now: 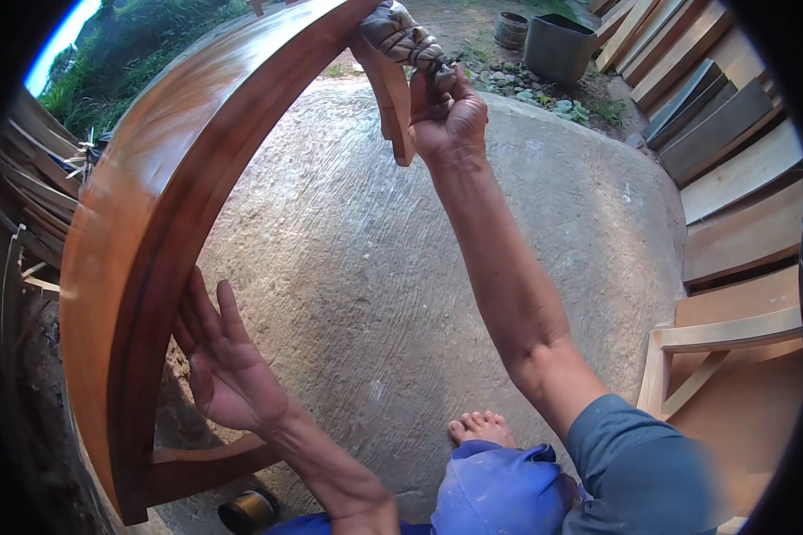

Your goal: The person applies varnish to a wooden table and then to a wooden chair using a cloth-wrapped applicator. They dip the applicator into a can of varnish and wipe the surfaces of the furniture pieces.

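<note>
Floor: rough concrete [598,232] outdoors, with your bare foot [484,428] on it.
Right hand: your right hand [451,111] reaches far forward, fingers narrowed on the gathered tail of a bundled cloth [400,36].
Left hand: your left hand [232,366] is palm up and holds nothing you can see; its fingers spread loosely, their tips at the table's dark side.
Cloth: it sits at the table's far corner, its bulk up and left of your right hand, its tail pointing back toward you.
Table: the wooden table [183,192] stands upright along your left, legs down.
Long axis: it runs from near left to the far top of the view; the lens bends it into an arc. The broad top faces up.
Rubbing: it looks under way; the top is glossy, with pale streaks that may be reflections. You cannot tell whether the side and legs are done or left.
Near leg: a tin [248,511] stands just beside it.
Beyond: a grey bucket [558,46] past the concrete, planks [740,134] and a pale wooden frame [732,332] on your right, grass [143,67] at far left.
</note>
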A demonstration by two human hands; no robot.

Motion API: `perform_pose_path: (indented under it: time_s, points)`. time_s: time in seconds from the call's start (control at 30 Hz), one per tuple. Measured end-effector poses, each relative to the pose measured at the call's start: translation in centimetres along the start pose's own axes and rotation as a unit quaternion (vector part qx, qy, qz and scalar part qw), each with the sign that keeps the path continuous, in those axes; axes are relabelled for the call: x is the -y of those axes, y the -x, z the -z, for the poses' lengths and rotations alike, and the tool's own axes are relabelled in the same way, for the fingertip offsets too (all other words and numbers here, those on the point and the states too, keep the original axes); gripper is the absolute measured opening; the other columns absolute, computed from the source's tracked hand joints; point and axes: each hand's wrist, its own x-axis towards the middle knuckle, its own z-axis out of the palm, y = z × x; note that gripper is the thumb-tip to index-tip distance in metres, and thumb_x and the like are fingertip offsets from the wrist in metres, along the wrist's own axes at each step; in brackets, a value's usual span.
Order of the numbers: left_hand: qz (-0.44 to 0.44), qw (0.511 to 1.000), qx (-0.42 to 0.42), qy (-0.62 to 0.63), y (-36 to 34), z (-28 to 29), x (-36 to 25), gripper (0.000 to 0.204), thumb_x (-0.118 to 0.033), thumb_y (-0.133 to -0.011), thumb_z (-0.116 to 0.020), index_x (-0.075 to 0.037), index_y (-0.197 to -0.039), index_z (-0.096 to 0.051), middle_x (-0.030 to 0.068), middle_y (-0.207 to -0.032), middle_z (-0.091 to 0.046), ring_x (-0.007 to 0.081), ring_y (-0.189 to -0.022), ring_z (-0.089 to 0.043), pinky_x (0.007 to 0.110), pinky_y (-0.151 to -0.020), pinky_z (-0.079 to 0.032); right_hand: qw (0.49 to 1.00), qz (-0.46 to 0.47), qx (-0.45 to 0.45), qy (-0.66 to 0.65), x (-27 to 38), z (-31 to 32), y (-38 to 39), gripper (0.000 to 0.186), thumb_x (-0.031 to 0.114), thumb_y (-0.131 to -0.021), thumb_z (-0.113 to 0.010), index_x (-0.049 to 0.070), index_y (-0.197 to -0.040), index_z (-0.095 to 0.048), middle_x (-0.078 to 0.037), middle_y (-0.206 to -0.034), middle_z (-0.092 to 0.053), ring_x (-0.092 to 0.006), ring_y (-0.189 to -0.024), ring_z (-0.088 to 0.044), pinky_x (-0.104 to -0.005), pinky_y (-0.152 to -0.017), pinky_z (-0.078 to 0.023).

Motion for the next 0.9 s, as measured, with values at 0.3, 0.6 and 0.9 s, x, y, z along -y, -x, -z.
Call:
perform_pose_path:
  time_s: [0.3, 0.6, 0.9]
  points:
    - [0.001, 0.999, 0.031, 0.009, -0.5, -0.4, 0.1, 0.09, 0.019, -0.078, -0.04, -0.001, -0.155, 0.002, 0.0147, -0.164, 0.008, 0.03, -0.15, 0.013, 0.051, -0.123, 0.01, 0.975, 0.039, -0.104, 0.191, 1.7, 7.8, 0.1, 0.009, 0.015, -0.097, -0.059, 0.009, -0.09, -0.059, -0.002, -0.074, -0.06, -0.0224, -0.074, -0.067, -0.0442, -0.072, -0.061]
    - [0.015, 0.998, 0.028, 0.052, -0.1, -0.1, 0.5, 0.089, 0.02, -0.079, -0.038, -0.001, -0.155, 0.002, 0.0153, -0.163, 0.01, 0.0305, -0.15, 0.013, 0.047, -0.124, 0.007, 0.938, 0.016, -0.205, 0.278, 5.2, 15.6, 0.5, 0.008, 0.014, -0.091, -0.064, 0.011, -0.098, -0.062, -0.003, -0.081, -0.063, -0.0218, -0.073, -0.066, -0.0432, -0.068, -0.06]
    - [0.018, 0.999, -0.003, 0.034, 0.5, 0.0, 0.3, 0.087, 0.018, -0.077, -0.036, 0.0, -0.155, -0.003, 0.0166, -0.164, 0.005, 0.031, -0.151, 0.008, 0.048, -0.125, 0.005, 0.838, 0.125, -0.162, 0.507, 7.8, 12.4, -2.7, 0.013, 0.014, -0.085, -0.07, 0.006, -0.096, -0.07, -0.007, -0.087, -0.069, -0.0165, -0.077, -0.066, -0.0328, -0.063, -0.054]
